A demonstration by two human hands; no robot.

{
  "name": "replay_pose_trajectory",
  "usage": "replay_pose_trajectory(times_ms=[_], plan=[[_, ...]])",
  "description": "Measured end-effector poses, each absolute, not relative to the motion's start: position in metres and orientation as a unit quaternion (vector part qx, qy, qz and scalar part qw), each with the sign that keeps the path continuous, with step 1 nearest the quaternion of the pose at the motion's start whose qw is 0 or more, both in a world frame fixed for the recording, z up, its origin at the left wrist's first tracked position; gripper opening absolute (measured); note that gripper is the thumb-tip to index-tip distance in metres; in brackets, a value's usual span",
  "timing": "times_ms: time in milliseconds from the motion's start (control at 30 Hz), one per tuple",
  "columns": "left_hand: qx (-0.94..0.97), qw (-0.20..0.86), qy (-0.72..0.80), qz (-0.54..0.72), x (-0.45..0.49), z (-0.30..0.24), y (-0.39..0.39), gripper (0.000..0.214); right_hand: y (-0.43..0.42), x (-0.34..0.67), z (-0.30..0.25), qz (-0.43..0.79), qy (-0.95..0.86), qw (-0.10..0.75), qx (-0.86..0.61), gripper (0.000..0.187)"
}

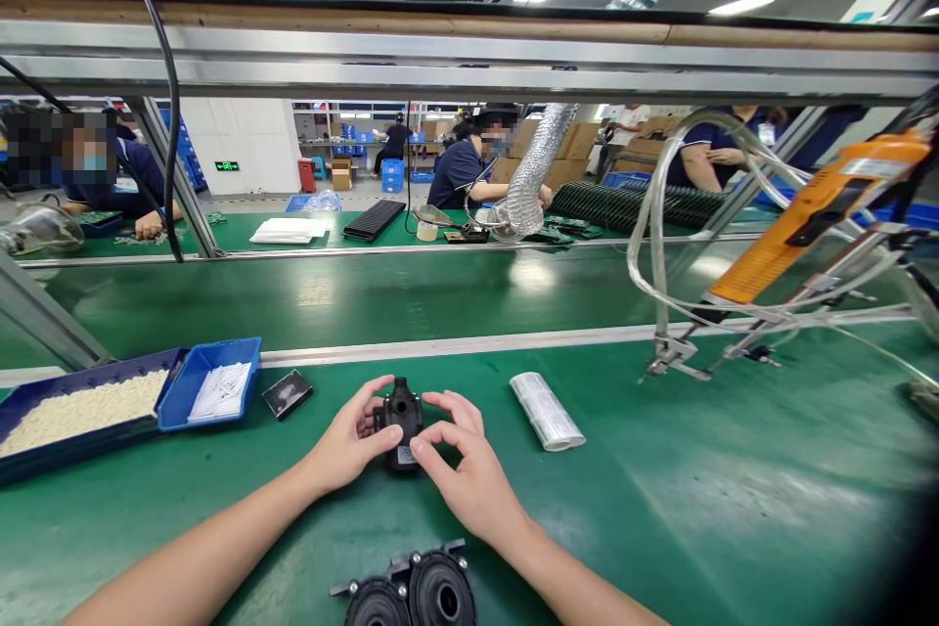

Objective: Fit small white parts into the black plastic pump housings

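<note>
Left hand: the left hand (350,445) grips the left side of a small black part (400,423), thumb lying across its lower front, fingers curled round the side.
Right hand: the right hand (464,469) holds the right side of the same part, fingers bent and pressed to it, thumb tip touching the lower front beside a small label.
Black part: stands upright on the green table (660,509), between both hands, near the middle of the near work strip; a short stub points up from its top.
Near edge: a pair of round black covers (411,592) lies flat on the table, just in front of the hands and between the forearms, not touched.
Left of hands: a small dark flat card (287,393) lies near the left hand; beyond it a blue tray (212,389) holds white slips, and beside that a dark tray (73,416) is full of small white pieces.
Right of hands: a roll of labels (547,411) lies on its side, near the right hand but apart from it.
Far right: an orange power screwdriver (822,215) hangs tilted over the table among clear hoses.
Background: other people sit at the next bench.
</note>
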State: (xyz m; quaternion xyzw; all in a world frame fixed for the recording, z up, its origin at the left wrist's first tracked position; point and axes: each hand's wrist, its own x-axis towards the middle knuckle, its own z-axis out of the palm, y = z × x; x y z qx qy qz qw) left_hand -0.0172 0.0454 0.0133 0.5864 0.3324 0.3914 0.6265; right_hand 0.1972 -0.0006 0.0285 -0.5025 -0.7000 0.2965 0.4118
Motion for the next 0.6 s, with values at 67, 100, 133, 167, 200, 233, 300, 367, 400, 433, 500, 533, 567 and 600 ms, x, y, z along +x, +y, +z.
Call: replay_pose_trajectory(times_ms=[67,100,133,167,200,233,300,367,400,433,500,533,567,600], plan=[[0.586,0.626,0.333,0.391,-0.017,0.014,0.045,0.081,-0.002,0.197,0.028,0.281,-0.71,0.414,-0.496,0.02],[0.587,0.626,0.333,0.391,-0.017,0.014,0.045,0.082,-0.003,0.197,0.028,0.271,-0.716,0.415,-0.492,0.019],[0.587,0.626,0.334,0.39,-0.017,0.015,0.045,0.082,-0.003,0.197,0.027,0.26,-0.722,0.415,-0.488,0.018],[0.588,0.625,0.335,0.389,-0.017,0.015,0.045,0.082,-0.004,0.197,0.027,0.245,-0.73,0.417,-0.483,0.017],[0.588,0.624,0.336,0.389,-0.018,0.016,0.045,0.082,-0.004,0.197,0.027,0.225,-0.74,0.419,-0.476,0.016],[0.589,0.624,0.336,0.389,-0.018,0.016,0.045,0.082,-0.004,0.197,0.028,0.196,-0.754,0.423,-0.464,0.015],[0.588,0.624,0.335,0.39,-0.017,0.016,0.045,0.082,-0.004,0.199,0.029,0.118,-0.789,0.427,-0.425,0.013],[0.585,0.628,0.332,0.391,-0.018,0.016,0.045,0.083,-0.001,0.202,0.031,0.044,-0.82,0.42,-0.387,0.009],[0.583,0.631,0.33,0.392,-0.018,0.016,0.046,0.083,0.002,0.205,0.032,0.021,-0.828,0.413,-0.38,0.006],[0.58,0.634,0.329,0.392,-0.018,0.016,0.046,0.084,0.005,0.209,0.033,0.009,-0.83,0.405,-0.384,0.008],[0.574,0.639,0.327,0.393,-0.019,0.015,0.047,0.085,0.011,0.217,0.033,0.013,-0.822,0.388,-0.417,0.018],[0.572,0.641,0.328,0.392,-0.02,0.015,0.047,0.086,0.013,0.22,0.032,0.024,-0.816,0.378,-0.436,0.024],[0.571,0.642,0.329,0.391,-0.021,0.014,0.047,0.087,0.015,0.223,0.031,0.039,-0.812,0.366,-0.453,0.031],[0.572,0.642,0.33,0.389,-0.021,0.014,0.047,0.087,0.017,0.225,0.03,0.056,-0.809,0.353,-0.467,0.038]])
